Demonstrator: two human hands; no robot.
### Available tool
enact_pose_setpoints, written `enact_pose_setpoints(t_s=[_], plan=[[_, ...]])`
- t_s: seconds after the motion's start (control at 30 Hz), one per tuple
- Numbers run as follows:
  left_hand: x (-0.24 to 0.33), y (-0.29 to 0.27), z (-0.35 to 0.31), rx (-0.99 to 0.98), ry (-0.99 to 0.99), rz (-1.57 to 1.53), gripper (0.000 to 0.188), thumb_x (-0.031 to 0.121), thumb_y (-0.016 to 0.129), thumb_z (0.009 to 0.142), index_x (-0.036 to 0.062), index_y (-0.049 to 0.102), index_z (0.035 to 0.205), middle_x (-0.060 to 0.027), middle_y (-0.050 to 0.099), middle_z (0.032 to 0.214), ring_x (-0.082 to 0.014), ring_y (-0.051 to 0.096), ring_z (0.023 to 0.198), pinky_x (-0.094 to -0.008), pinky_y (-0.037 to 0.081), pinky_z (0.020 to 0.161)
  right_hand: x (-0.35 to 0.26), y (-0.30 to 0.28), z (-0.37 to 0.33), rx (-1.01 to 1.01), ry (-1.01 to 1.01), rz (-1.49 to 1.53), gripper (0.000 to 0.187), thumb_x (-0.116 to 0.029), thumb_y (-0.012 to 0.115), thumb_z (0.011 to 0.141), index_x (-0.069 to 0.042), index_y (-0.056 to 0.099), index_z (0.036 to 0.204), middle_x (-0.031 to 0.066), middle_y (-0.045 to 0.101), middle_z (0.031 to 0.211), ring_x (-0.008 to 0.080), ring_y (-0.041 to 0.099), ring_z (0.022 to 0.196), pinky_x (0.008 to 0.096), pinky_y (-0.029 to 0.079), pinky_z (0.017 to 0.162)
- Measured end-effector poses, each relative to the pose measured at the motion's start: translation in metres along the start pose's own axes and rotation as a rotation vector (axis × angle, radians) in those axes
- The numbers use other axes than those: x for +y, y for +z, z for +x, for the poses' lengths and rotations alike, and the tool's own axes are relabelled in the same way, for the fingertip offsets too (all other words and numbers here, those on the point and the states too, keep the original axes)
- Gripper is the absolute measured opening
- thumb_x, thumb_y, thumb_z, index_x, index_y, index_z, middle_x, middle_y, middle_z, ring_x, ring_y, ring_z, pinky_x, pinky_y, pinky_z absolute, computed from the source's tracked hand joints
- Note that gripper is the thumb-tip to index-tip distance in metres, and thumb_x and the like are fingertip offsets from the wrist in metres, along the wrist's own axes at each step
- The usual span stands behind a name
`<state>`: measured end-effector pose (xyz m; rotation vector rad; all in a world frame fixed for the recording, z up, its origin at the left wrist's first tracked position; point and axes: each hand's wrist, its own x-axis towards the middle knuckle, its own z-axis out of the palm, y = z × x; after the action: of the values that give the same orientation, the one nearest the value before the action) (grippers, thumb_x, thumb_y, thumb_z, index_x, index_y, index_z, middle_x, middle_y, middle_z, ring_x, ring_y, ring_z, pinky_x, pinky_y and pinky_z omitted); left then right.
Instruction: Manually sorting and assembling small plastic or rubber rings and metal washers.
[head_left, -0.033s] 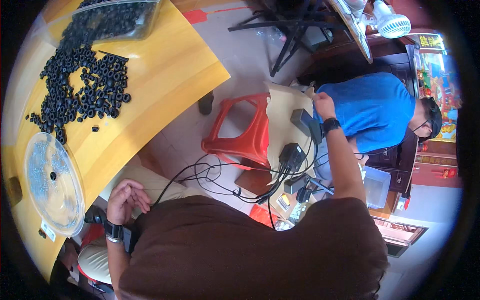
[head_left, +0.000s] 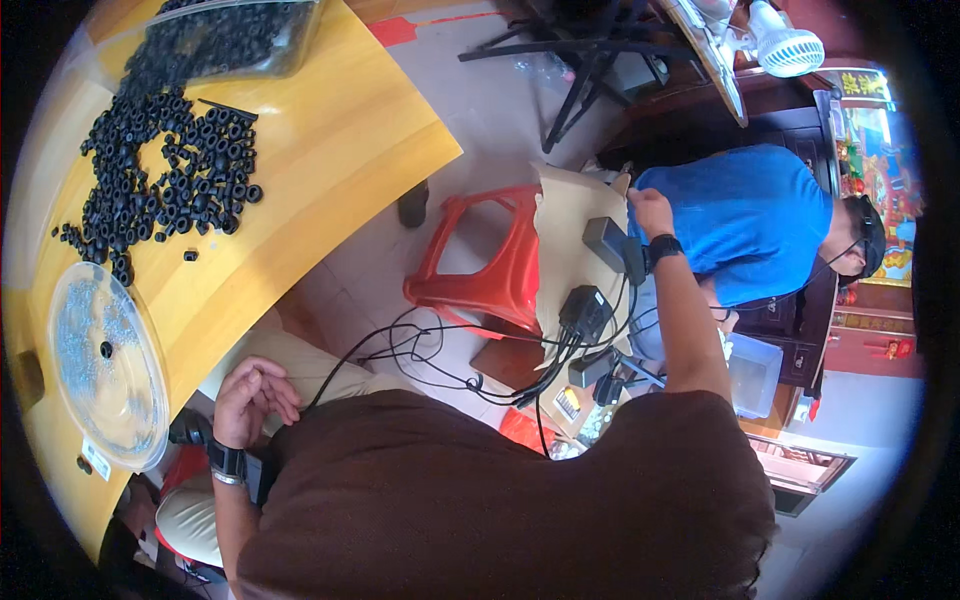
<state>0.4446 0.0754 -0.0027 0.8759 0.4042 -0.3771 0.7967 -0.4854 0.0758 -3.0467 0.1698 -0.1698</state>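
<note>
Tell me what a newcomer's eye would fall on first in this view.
Probably the big spread of small black ring-shaped parts on the yellow wooden table, upper left. Next, the bright red plastic stool near the centre, with a brown cardboard-like sheet just right of it and the wearer's right hand by its edge. The person in a blue shirt, at the right, also stands out.

Two hands: one left hand (head_left: 252, 402), one right hand (head_left: 652, 212). Left of the left fingers (head_left: 288, 405): one counter (head_left: 330, 130), one round clear tray (head_left: 125, 405), one black ring (head_left: 106, 350) inside. Farther ahead-left: one tub (head_left: 291, 62), one thin rod (head_left: 228, 109), seemingly over a hundred loose black pieces (head_left: 118, 178), too crowded to count. Between both hands' fingers: one red stool (head_left: 510, 290). Right of the right fingers: one co-worker (head_left: 745, 225).
</note>
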Motion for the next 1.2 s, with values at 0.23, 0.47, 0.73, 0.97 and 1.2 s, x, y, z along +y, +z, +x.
enact_pose_setpoints(t_s=[0.23, 0.47, 0.73, 0.97, 1.2], plan=[[-0.004, 0.0, -0.004, 0.077, 0.018, 0.012, 0.038, 0.039, 0.048, 0.091, 0.0011, 0.051, 0.097, -0.0183, 0.063, 0.072, -0.0244, 0.061, 0.053, -0.0311, 0.05, 0.044, 0.118, 0.034, 0.016, -0.507, -0.12, -0.662, 0.023, -0.025, 0.055, 0.083, -0.004, 0.056, 0.094, 0.0206, 0.064, 0.082, 0.0375, 0.063, 0.082, 0.048, 0.048, 0.07], [-0.001, 0.0, 0.0, 0.061, 0.003, 0.037, 0.039, 0.037, 0.047, 0.091, -0.0012, 0.051, 0.099, -0.0202, 0.063, 0.075, -0.0252, 0.062, 0.056, -0.0312, 0.051, 0.048, 0.165, 0.062, 0.0, -0.521, -0.101, -0.345, 0.032, -0.025, 0.04, 0.091, -0.008, 0.057, 0.111, 0.0256, 0.061, 0.102, 0.0368, 0.061, 0.095, 0.044, 0.047, 0.08], [0.013, 0.011, -0.009, 0.123, 0.008, 0.122, 0.048, 0.044, 0.051, 0.088, -0.0016, 0.052, 0.101, -0.0163, 0.064, 0.08, -0.0223, 0.063, 0.063, -0.0288, 0.05, 0.056, 0.109, 0.054, -0.01, -0.636, 0.159, -0.213, 0.042, -0.035, 0.043, 0.087, -0.002, 0.062, 0.104, 0.0247, 0.06, 0.107, 0.0369, 0.059, 0.101, 0.0422, 0.045, 0.085], [0.068, 0.03, -0.067, 0.196, 0.242, 0.334, 0.062, 0.056, 0.052, 0.083, -0.0037, 0.053, 0.1, -0.0181, 0.064, 0.081, -0.0217, 0.062, 0.067, -0.0271, 0.048, 0.06, 0.066, 0.057, -0.044, -0.575, 0.26, -0.006, 0.045, -0.036, 0.049, 0.083, 0.004, 0.062, 0.1, 0.025, 0.062, 0.104, 0.0349, 0.061, 0.098, 0.0407, 0.045, 0.083], [0.097, 0.03, -0.13, 0.29, 0.51, 0.415, 0.06, 0.053, 0.052, 0.084, -0.006, 0.048, 0.095, -0.019, 0.058, 0.079, -0.021, 0.057, 0.066, -0.0284, 0.046, 0.064, 0.026, 0.067, -0.062, -0.519, 0.073, -0.093, 0.045, -0.035, 0.051, 0.085, 0.008, 0.062, 0.097, 0.0252, 0.063, 0.102, 0.0358, 0.06, 0.098, 0.0408, 0.044, 0.083]])
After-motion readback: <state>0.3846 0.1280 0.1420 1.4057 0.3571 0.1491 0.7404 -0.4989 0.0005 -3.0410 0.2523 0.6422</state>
